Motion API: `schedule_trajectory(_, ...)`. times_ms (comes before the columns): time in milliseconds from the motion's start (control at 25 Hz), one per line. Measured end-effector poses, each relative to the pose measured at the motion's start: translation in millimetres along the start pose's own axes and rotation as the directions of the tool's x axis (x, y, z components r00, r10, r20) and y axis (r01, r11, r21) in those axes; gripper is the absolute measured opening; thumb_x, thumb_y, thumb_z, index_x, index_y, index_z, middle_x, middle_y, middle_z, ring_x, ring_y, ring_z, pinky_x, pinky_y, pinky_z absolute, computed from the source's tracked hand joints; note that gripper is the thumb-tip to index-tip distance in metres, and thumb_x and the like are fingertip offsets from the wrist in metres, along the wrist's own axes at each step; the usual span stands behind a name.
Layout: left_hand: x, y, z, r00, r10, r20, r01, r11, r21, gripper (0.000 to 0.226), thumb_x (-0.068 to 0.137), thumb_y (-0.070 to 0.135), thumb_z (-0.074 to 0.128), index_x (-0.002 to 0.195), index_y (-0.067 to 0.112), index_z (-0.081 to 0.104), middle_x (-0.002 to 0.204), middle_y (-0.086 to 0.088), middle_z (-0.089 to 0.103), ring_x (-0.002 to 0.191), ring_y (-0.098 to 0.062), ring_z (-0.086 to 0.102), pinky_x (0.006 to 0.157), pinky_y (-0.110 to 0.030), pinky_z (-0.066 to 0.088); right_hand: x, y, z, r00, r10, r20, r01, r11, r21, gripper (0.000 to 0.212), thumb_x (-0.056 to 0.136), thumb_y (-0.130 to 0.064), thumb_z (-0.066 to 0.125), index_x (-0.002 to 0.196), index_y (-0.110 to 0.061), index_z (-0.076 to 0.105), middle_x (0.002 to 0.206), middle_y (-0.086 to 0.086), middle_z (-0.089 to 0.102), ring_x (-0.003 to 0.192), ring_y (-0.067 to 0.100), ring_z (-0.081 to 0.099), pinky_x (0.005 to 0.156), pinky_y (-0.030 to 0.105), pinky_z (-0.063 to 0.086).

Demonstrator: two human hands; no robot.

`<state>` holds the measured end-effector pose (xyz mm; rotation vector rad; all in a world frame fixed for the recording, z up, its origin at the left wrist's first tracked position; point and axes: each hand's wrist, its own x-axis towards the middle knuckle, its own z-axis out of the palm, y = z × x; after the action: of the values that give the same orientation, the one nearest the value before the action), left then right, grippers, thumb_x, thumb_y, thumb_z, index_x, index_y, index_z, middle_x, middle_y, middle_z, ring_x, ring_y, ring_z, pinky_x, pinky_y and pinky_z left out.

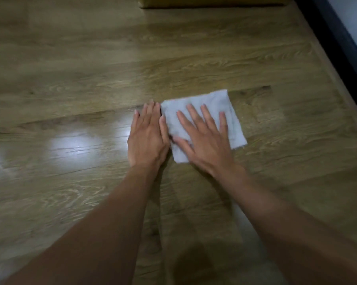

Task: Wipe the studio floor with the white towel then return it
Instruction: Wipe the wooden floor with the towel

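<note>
Currently I see the white towel lying flat, folded to a rough square, on the wood-grain floor, just right of frame centre. The right hand rests palm down on the towel with its fingers straight and spread. The left hand lies flat on the bare floor just left of the towel, fingers straight and close together, with its thumb along the towel's left edge. Both forearms enter from the lower frame. Pale light reflections show at left. A dark skirting strip crosses the upper right, below a pale wall. A tan object sits at the top edge; I cannot tell what it is.
</note>
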<state>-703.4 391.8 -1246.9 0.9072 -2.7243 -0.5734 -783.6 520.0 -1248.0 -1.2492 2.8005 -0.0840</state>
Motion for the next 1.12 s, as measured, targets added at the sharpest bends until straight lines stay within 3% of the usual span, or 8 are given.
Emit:
schedule_trajectory(160, 2, 1, -2, 0.999, -0.014, 0.040, 0.010, 0.996, 0.086, 0.050, 0.103, 0.027, 0.022, 0.150, 0.010, 0.030, 0.156, -0.005, 0.029, 0.147, -0.013, 0.019, 0.122, -0.031, 0.006, -47, 14, 5, 0.999, -0.040, 0.005, 0.040, 0.998, -0.056, 0.062, 0.095, -0.066, 0.018, 0.151, -0.038, 0.024, 0.161, -0.009, 0.022, 0.149, 0.020, 0.017, 0.115, 0.057, 0.011)
schedule_trajectory(400, 2, -1, 2, 0.998, -0.019, 0.068, 0.008, 0.987, 0.162, 0.050, 0.102, 0.024, 0.020, 0.151, 0.013, 0.027, 0.158, -0.003, 0.025, 0.148, -0.013, 0.016, 0.122, -0.032, 0.004, 112, -2, -2, 0.980, 0.180, 0.090, -0.187, 0.980, 0.074, 0.063, 0.096, -0.064, 0.019, 0.153, -0.039, 0.009, 0.163, -0.011, 0.001, 0.150, 0.020, -0.005, 0.115, 0.060, -0.005)
schedule_trajectory(560, 2, -2, 3, 0.997, -0.006, 0.081, -0.010, 0.980, 0.199, 0.051, 0.102, 0.025, 0.021, 0.152, 0.012, 0.022, 0.159, -0.004, 0.021, 0.149, -0.014, 0.011, 0.122, -0.033, 0.003, 29, 3, 6, 1.000, 0.004, -0.027, -0.004, 1.000, 0.005, 0.062, 0.096, -0.060, 0.023, 0.152, -0.035, 0.022, 0.162, -0.009, 0.017, 0.150, 0.020, 0.012, 0.117, 0.056, 0.007)
schedule_trajectory(640, 1, 0, 1, 0.996, -0.005, 0.090, -0.014, 0.978, 0.209, 0.051, 0.103, 0.027, 0.019, 0.152, 0.013, 0.021, 0.160, -0.005, 0.019, 0.149, -0.015, 0.011, 0.122, -0.033, 0.002, -13, 21, 4, 0.995, -0.099, -0.003, 0.099, 0.995, -0.020, 0.061, 0.096, -0.061, 0.023, 0.152, -0.038, 0.022, 0.161, -0.011, 0.018, 0.149, 0.018, 0.013, 0.117, 0.053, 0.008)
schedule_trajectory(720, 4, -2, 2, 0.999, -0.002, 0.049, -0.007, 0.982, 0.190, 0.051, 0.103, 0.031, 0.019, 0.151, 0.015, 0.026, 0.159, -0.004, 0.024, 0.148, -0.015, 0.015, 0.122, -0.033, 0.004, 16, 49, -3, 0.973, -0.212, 0.087, 0.213, 0.977, -0.005, 0.062, 0.094, -0.065, 0.018, 0.151, -0.042, 0.014, 0.162, -0.014, 0.012, 0.150, 0.015, 0.008, 0.116, 0.051, 0.003)
schedule_trajectory(760, 5, -3, 3, 0.999, 0.001, 0.039, -0.008, 0.984, 0.177, 0.051, 0.103, 0.033, 0.020, 0.150, 0.017, 0.030, 0.158, -0.004, 0.026, 0.147, -0.015, 0.018, 0.122, -0.034, 0.006, 42, 57, -6, 0.974, -0.204, 0.100, 0.207, 0.978, -0.014, 0.062, 0.093, -0.066, 0.018, 0.151, -0.044, 0.011, 0.162, -0.014, 0.009, 0.150, 0.015, 0.005, 0.116, 0.051, 0.001)
schedule_trajectory(920, 3, -1, 5, 0.999, 0.024, 0.037, -0.030, 0.982, 0.185, 0.050, 0.102, 0.040, 0.022, 0.147, 0.022, 0.035, 0.156, -0.004, 0.030, 0.146, -0.016, 0.021, 0.122, -0.036, 0.009, 129, 58, -8, 0.991, 0.112, 0.072, -0.115, 0.992, 0.049, 0.065, 0.094, -0.066, 0.020, 0.153, -0.040, 0.009, 0.163, -0.013, 0.002, 0.150, 0.016, -0.002, 0.117, 0.056, -0.002)
schedule_trajectory(1120, 3, -2, 6, 0.996, 0.051, 0.078, -0.070, 0.958, 0.277, 0.056, 0.101, 0.048, 0.022, 0.151, 0.023, 0.027, 0.158, -0.010, 0.024, 0.147, -0.024, 0.017, 0.121, -0.041, 0.007, 10, 39, -2, 0.993, 0.117, -0.013, -0.116, 0.991, 0.063, 0.063, 0.095, -0.061, 0.020, 0.153, -0.035, 0.017, 0.163, -0.009, 0.011, 0.150, 0.018, 0.007, 0.117, 0.052, 0.005)
